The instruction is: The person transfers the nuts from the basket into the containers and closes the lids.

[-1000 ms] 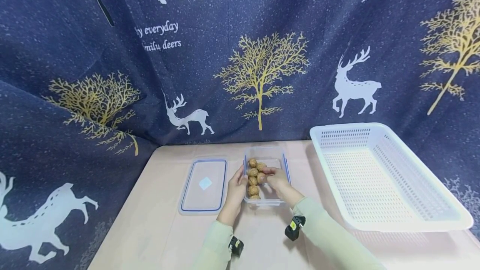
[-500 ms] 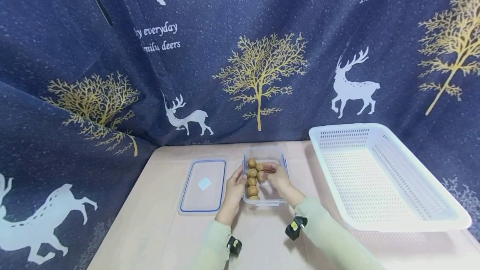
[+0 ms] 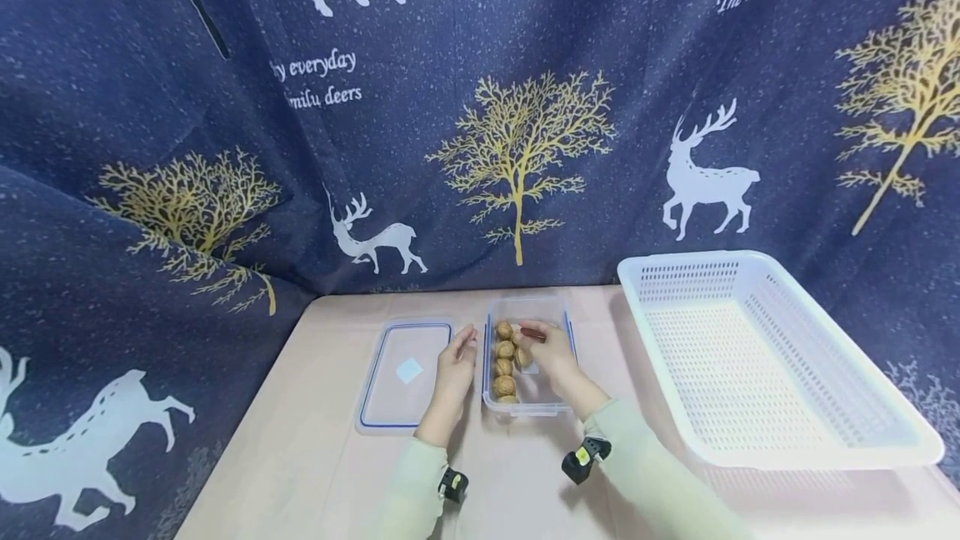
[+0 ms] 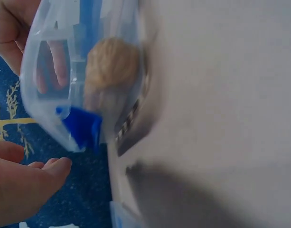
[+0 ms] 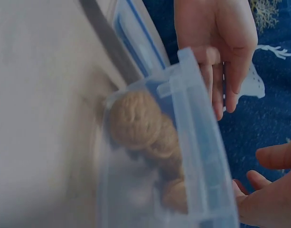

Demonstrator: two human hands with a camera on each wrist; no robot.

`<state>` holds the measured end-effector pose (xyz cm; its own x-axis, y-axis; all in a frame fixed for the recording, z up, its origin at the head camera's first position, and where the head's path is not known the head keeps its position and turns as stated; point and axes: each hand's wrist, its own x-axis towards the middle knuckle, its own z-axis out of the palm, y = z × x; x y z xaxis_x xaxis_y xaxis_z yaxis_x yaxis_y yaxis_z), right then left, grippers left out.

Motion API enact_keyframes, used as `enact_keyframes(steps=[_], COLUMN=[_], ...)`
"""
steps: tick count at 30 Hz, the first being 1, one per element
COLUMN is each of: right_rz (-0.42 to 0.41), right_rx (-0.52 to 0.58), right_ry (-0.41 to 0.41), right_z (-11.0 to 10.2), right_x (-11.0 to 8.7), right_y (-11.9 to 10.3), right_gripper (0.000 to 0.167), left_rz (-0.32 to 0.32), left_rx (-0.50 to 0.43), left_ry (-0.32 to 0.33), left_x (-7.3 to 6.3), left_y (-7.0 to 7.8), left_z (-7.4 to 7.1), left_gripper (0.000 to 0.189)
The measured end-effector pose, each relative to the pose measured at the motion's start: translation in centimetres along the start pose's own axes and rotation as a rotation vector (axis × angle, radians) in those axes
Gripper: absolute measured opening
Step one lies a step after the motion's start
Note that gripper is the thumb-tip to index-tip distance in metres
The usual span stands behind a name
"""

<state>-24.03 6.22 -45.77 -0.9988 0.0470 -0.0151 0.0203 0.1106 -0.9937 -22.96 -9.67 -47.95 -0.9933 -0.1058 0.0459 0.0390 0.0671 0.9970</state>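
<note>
A clear plastic food container (image 3: pixel 534 408) with blue clips on its sides stands on the table. Inside, several walnuts (image 3: pixel 504 367) line its left wall, and a second short row starts beside them near the far end. My right hand (image 3: pixel 552 357) hovers over the container's right half, fingers loosely bent above the second row. In the right wrist view its thumb and fingers are apart with nothing between them. To the left of the container, my left hand (image 3: pixel 452 377) is raised off the wall, its fingers extended and holding nothing.
The container's lid (image 3: pixel 408 415), with a blue seal and a pale label, lies flat at left, partly behind my left hand. A large white perforated basket (image 3: pixel 686 407) takes up the right side. A dark blue deer-print cloth (image 3: pixel 465 215) hangs behind the table.
My left hand has let go of the container's left wall and moved left. My right hand has lifted slightly and parted from the walnut it was placing its fingers on.
</note>
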Motion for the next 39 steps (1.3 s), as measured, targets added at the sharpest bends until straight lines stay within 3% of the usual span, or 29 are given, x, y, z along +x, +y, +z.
enact_keyframes(steps=[6, 14, 17, 24, 32, 39], right_rz=[-0.060, -0.146, -0.131, -0.092, 0.004, 0.076], right_rx=[-0.064, 0.004, 0.023, 0.023, -0.024, -0.083], right_ry=[0.012, -0.144, -0.203, -0.290, -0.283, -0.269], right_z=[1.5, 3.8, 4.8, 7.6, 10.3, 11.9], right_x=[-0.5, -1.4, -1.9, -2.7, -3.2, -4.0], right_y=[-1.2, -1.8, -2.2, -2.1, -1.1, 0.2], right_gripper=[0.030, 0.041, 0.048, 0.054, 0.055, 0.061], left_rz=[0.027, 0.046, 0.027, -0.048, -0.114, -0.167], left_rx=[0.052, 0.132, 0.180, 0.259, 0.398, 0.463], left_ry=[0.006, 0.037, 0.049, -0.022, -0.067, -0.088], left_x=[0.2, 0.8, 1.2, 1.7, 2.4, 2.4], left_y=[1.1, 2.2, 2.3, 2.1, 1.1, 0.3], left_z=[-1.8, -5.3, -6.7, -9.9, -12.4, -13.3], left_gripper=[0.043, 0.046, 0.048, 0.056, 0.061, 0.077])
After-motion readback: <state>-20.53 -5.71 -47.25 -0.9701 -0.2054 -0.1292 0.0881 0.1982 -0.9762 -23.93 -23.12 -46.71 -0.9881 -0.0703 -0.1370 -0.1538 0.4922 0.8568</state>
